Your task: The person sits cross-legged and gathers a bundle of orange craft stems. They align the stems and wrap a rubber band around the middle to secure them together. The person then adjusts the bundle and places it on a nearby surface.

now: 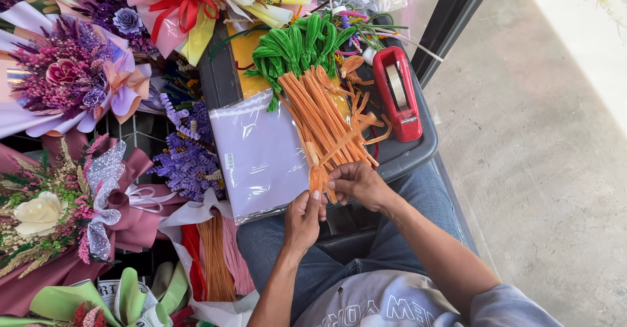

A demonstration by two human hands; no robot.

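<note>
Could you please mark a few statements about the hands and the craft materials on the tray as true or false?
1. Both hands pinch an orange pipe-cleaner piece. True.
2. The tape dispenser is blue. False: it is red.
3. Green pipe cleaners lie at the far end of the orange bundle. True.
4. The left hand rests on the purple paper pack. False: it is at the orange piece, beside the pack.
5. The right hand holds scissors. False: none show.

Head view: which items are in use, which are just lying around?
In use:
left hand and right hand, both pinching the orange pipe cleaners

Lying about:
green pipe cleaners
red tape dispenser
lilac paper pack
wrapped bouquets
</note>
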